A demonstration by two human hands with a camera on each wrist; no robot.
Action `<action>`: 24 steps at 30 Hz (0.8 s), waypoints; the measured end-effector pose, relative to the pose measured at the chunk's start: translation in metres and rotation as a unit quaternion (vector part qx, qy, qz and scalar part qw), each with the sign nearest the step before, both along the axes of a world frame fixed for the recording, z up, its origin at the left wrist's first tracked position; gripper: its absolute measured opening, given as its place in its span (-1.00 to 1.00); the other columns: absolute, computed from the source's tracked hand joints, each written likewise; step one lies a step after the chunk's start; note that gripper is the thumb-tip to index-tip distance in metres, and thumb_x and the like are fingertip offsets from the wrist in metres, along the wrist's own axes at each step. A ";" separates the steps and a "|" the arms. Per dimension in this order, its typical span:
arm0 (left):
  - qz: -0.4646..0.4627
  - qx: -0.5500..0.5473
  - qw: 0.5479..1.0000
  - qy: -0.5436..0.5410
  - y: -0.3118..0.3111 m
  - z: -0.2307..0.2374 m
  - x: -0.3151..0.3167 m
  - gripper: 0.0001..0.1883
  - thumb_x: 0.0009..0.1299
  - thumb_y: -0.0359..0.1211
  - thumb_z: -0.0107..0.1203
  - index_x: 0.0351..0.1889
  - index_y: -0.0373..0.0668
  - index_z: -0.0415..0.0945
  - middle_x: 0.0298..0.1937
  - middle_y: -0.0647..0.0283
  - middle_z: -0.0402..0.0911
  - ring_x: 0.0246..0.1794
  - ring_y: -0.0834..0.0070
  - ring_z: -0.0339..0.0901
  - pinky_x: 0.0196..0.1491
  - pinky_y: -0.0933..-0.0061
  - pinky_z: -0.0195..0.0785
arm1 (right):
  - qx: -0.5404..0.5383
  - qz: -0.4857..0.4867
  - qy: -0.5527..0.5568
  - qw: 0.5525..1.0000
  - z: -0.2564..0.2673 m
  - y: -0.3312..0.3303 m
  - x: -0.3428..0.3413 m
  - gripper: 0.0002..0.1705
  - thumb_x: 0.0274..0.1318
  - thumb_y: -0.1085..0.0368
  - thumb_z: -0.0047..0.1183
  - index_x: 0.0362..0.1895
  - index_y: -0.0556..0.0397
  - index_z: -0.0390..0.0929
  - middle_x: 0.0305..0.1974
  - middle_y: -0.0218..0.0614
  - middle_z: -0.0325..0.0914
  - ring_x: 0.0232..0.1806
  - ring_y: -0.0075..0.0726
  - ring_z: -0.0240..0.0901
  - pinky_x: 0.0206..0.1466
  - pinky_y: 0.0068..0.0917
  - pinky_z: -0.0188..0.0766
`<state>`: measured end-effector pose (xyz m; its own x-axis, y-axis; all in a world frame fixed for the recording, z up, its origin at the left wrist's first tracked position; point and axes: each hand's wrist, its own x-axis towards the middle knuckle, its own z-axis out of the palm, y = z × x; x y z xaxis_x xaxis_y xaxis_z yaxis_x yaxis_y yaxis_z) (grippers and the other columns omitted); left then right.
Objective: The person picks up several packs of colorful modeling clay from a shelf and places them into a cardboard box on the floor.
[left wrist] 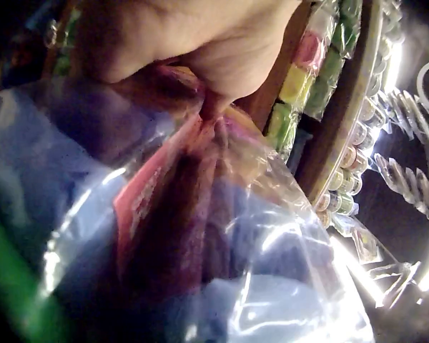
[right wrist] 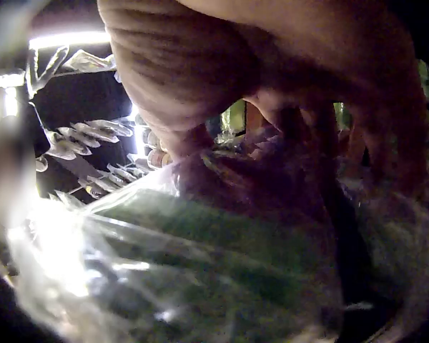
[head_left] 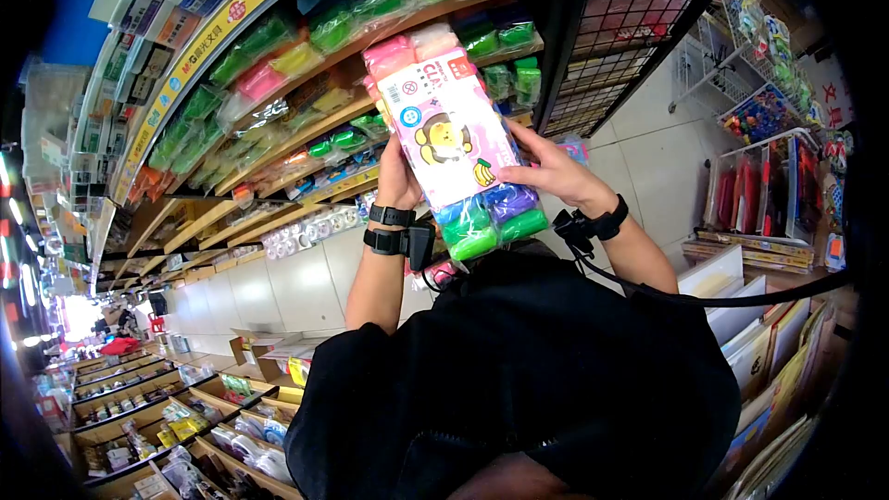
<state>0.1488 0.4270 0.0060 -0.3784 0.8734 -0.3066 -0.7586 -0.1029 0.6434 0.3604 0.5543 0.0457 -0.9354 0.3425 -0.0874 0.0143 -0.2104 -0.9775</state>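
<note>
A clear-wrapped pack of modelling clay [head_left: 444,143] is held up tilted in front of the shelves in the head view. Its pink label shows a cartoon bear and bananas, with pink blocks at the top end and blue, purple and green ones at the bottom. My left hand [head_left: 398,176] grips the pack's left edge. From the right side my right hand [head_left: 560,171] grips it, thumb over the label. Crinkled wrap and blue blocks [left wrist: 272,236] fill the left wrist view below the hand. Green clay [right wrist: 222,250] shows under the right hand in the right wrist view.
Wooden shelves [head_left: 269,190] with more colourful clay packs [head_left: 278,69] stand just beyond the hands. A black wire-mesh rack [head_left: 616,32] rises at the right. Boards and folders [head_left: 750,315] stand by my right side, and sectioned bins [head_left: 199,426] lie low at the left.
</note>
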 end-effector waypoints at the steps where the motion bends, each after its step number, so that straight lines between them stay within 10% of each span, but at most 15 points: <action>1: 0.009 0.002 1.000 -0.003 0.001 0.003 0.002 -0.56 0.43 -0.16 -0.27 0.11 -0.29 0.27 0.06 0.11 0.46 0.03 0.32 0.45 0.09 0.30 0.34 | -0.022 0.006 0.010 1.000 0.002 0.001 0.000 -0.09 -0.05 0.35 0.16 0.35 0.13 -0.09 0.22 -0.24 0.15 0.23 -0.39 0.08 0.25 -0.46 0.06; 13: 0.107 -0.039 0.990 0.077 0.014 0.005 0.008 -0.67 0.44 -0.19 -0.23 -0.01 -0.23 0.31 -0.09 0.20 0.50 -0.15 0.47 0.50 -0.08 0.40 0.42 | -0.222 0.031 0.004 0.975 -0.020 0.023 0.009 -0.05 -0.10 0.47 0.11 0.36 0.10 -0.15 0.27 -0.23 0.08 0.24 -0.40 0.10 0.25 -0.47 0.10; 23: 0.122 0.013 0.983 0.140 0.016 0.011 0.013 -0.55 0.44 -0.07 -0.24 0.08 -0.21 0.31 0.02 0.21 0.49 -0.02 0.47 0.47 0.03 0.44 0.36 | -0.188 -0.011 -0.030 0.982 -0.006 0.023 -0.004 -0.17 0.01 0.43 -0.01 0.36 0.08 -0.13 0.15 -0.16 0.26 0.00 -0.44 0.37 0.01 -0.53 0.38; 24: 0.147 0.025 0.982 0.118 0.016 0.011 0.013 -0.60 0.36 -0.13 0.00 -0.02 -0.19 0.22 -0.20 0.29 0.47 -0.22 0.60 0.47 -0.26 0.58 0.43 | -0.190 -0.014 -0.029 0.981 -0.005 0.021 -0.004 -0.17 0.01 0.43 -0.01 0.36 0.09 -0.12 0.15 -0.16 0.26 0.02 -0.43 0.36 0.02 -0.53 0.37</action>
